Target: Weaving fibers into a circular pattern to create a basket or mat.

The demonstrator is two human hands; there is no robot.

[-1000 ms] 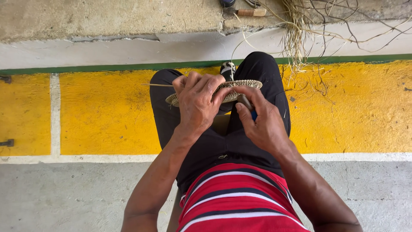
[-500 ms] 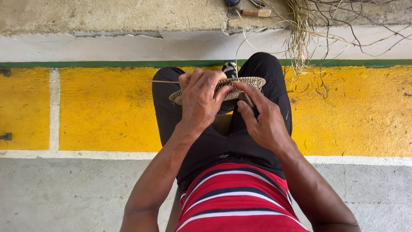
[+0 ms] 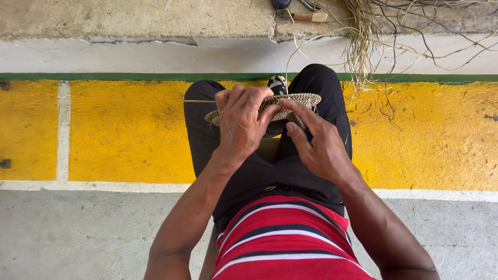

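A flat woven straw disc (image 3: 296, 101) rests over my knees, seen edge-on. My left hand (image 3: 241, 122) covers its left half and grips it, fingers curled over the top. My right hand (image 3: 316, 142) sits just below the disc's right part, its forefinger and thumb pinching at the weave near the middle. A thin straw strand (image 3: 199, 101) sticks out to the left from under my left hand. I sit in black trousers (image 3: 275, 171) and a red striped shirt (image 3: 285, 243).
A bundle of loose dry straw and thin twigs (image 3: 363, 36) hangs from the concrete ledge (image 3: 129, 21) at the upper right. Below it runs a yellow painted strip (image 3: 124, 129) with white lines, then grey concrete floor (image 3: 78, 233). A small tool handle (image 3: 309, 16) lies on the ledge.
Both hands and the disc stay in nearly the same place. My right forefinger has shifted slightly up toward the disc's middle.
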